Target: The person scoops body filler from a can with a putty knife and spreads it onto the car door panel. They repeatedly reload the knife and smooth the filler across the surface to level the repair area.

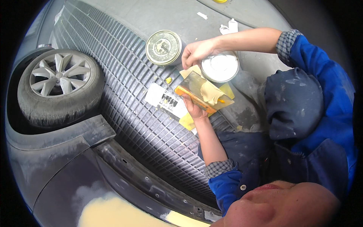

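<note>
My left hand [196,110] grips a flat mixing board [191,83] by its orange edge, with the thumb along the near side. On the board lies a smeared mass of cream body filler [211,93], with a small streak of orange paste [221,100] beside it. The fingers of my right hand [198,54] are closed on a pale yellow, flat filler spreader [189,71] at the board's far end. Part of the spreader is hidden by the fingers. Just beside that hand stands a can with a white lid [220,67].
A round can [163,48] with a stained lid stands on the floor grating [122,56]. Printed paper [167,99] and a yellow piece [187,122] lie below the board. To the left are a car wheel [59,75] and a body panel with cream filler [113,212].
</note>
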The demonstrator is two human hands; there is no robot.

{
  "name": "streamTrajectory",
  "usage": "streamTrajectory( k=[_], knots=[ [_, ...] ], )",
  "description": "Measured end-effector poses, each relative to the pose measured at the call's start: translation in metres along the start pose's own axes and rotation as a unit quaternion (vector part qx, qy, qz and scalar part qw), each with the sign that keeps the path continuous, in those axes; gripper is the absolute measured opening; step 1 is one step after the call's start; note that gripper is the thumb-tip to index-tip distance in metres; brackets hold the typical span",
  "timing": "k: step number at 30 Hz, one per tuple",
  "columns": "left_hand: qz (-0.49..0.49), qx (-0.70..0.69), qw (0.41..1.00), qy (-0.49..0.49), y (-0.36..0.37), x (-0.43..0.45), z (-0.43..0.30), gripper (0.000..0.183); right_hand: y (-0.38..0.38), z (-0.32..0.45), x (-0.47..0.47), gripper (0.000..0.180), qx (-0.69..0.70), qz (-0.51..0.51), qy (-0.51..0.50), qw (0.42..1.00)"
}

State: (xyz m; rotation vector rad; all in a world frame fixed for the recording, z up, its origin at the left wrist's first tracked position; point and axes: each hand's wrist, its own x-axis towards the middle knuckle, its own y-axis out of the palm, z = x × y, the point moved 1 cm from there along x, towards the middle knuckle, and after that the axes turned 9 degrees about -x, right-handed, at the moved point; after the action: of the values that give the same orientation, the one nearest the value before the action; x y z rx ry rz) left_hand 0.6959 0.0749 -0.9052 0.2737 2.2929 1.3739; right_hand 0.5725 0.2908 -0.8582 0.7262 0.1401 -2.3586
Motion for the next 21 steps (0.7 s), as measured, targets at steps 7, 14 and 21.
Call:
streamTrajectory(
  k=[7,14,21],
  knots=[
    [-0.01,0.01,0.999,0.047,0.028,0.007,-0.037,0.065,0.021,0.025,-0.022,0.046,0.105,-0.044,-0.134,0.984],
    [-0.045,-0.004,0.995,0.094,0.047,-0.006,-0.098,0.066,0.059,0.099,0.025,0.039,-0.007,-0.153,-0.121,0.981],
    [-0.057,-0.131,0.981,0.129,0.163,-0.058,-0.139,0.066,0.09,0.242,-0.059,0.037,-0.191,-0.22,-0.12,0.949]
  ],
)
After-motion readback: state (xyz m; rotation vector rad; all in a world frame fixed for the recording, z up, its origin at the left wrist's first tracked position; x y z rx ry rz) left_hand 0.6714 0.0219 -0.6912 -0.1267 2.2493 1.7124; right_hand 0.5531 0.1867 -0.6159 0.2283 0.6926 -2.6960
